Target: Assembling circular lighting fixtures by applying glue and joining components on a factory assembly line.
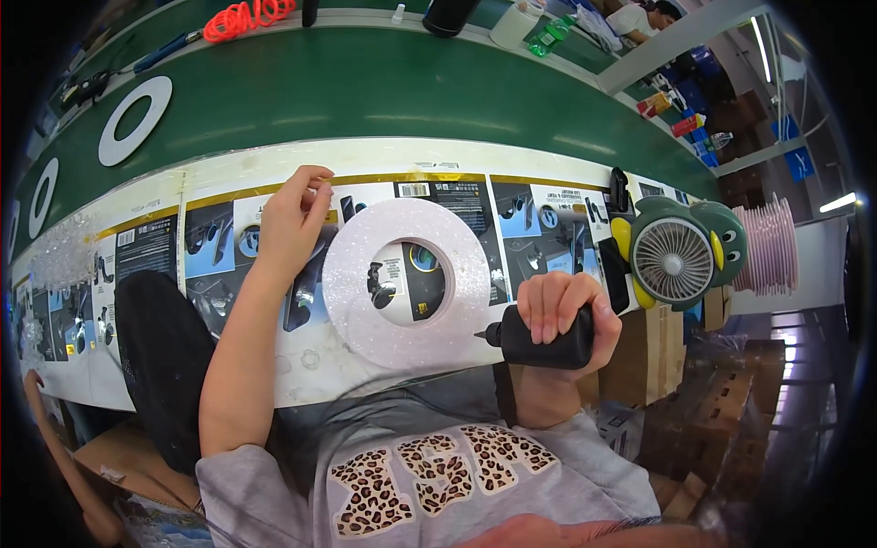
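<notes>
The person's right grip (562, 315) is clamped around a black bottle (548, 343), its fingers curled over the top side. The bottle lies on its side in that grip, and its thin nozzle (481, 334) points left, toward the edge of a sparkly white ring (352, 297). Whether the tip touches the ring cannot be told.

The ring rests between the two grips, flat over printed sheets (537, 228) on the white table (306, 391). The left grip (315, 194) hangs just beyond the ring's upper left edge, fingers loosely bent; whether its fingertips meet or pinch anything cannot be told.

To the right of the right grip stands a small bird-shaped fan (674, 263), with a pink spool (767, 247) farther right and a cardboard box (650, 356) lower down. Well beyond the left grip, flat white rings (108, 149) and an orange coiled hose (245, 20) lie on the green table (365, 100).
</notes>
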`<action>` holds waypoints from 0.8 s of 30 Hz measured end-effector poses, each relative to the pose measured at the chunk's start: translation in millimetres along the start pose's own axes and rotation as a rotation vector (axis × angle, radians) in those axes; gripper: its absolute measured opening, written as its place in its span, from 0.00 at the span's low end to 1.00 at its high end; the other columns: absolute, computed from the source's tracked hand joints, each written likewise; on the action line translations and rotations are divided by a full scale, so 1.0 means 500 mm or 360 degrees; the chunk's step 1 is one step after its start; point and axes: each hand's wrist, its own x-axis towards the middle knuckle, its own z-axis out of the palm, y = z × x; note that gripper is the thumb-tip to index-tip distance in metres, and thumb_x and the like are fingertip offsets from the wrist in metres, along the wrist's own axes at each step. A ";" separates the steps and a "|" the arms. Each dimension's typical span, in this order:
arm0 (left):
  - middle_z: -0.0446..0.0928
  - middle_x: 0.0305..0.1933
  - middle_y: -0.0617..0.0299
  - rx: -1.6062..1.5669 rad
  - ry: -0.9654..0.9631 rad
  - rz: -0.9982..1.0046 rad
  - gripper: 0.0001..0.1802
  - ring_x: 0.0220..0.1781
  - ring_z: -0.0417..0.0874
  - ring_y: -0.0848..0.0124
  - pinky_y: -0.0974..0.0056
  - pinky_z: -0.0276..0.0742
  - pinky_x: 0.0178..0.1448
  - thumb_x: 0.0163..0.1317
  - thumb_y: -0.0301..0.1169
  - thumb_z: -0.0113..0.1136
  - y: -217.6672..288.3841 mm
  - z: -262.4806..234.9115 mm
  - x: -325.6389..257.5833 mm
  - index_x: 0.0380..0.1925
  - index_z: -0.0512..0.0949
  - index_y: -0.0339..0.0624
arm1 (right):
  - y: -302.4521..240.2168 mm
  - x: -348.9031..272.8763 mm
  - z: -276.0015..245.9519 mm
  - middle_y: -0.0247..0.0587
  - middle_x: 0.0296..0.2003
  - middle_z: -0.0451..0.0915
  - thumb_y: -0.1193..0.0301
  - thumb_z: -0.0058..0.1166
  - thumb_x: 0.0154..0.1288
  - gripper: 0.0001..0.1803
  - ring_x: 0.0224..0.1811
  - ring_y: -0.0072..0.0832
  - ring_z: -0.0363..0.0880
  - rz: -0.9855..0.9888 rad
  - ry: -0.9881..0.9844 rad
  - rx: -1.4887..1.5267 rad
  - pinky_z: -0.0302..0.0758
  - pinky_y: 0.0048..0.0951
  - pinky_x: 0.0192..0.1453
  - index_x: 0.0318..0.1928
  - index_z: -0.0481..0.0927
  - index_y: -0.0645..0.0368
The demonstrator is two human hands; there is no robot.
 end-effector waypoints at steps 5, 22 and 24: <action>0.79 0.33 0.60 -0.0025 -0.0044 -0.0094 0.09 0.32 0.78 0.76 0.71 0.75 0.40 0.69 0.27 0.52 0.011 -0.004 -0.002 0.46 0.75 0.38 | 0.005 -0.003 0.002 0.33 0.16 0.68 0.60 0.34 0.70 0.22 0.17 0.21 0.64 0.0014 0.0055 -0.0039 0.63 0.24 0.26 0.21 0.67 0.57; 0.80 0.33 0.59 0.0030 -0.0010 -0.0008 0.09 0.29 0.80 0.71 0.68 0.77 0.36 0.67 0.28 0.53 0.004 -0.002 -0.001 0.45 0.76 0.39 | 0.013 -0.007 -0.008 0.33 0.16 0.68 0.59 0.35 0.70 0.22 0.17 0.22 0.65 0.0060 0.0079 -0.0071 0.63 0.24 0.26 0.21 0.67 0.57; 0.80 0.33 0.59 0.0023 -0.0010 -0.0015 0.09 0.29 0.80 0.71 0.68 0.77 0.36 0.67 0.28 0.53 0.004 -0.002 -0.001 0.45 0.76 0.39 | 0.015 -0.006 -0.012 0.34 0.16 0.68 0.59 0.35 0.70 0.21 0.17 0.22 0.65 0.0063 0.0032 -0.0045 0.64 0.24 0.26 0.21 0.67 0.57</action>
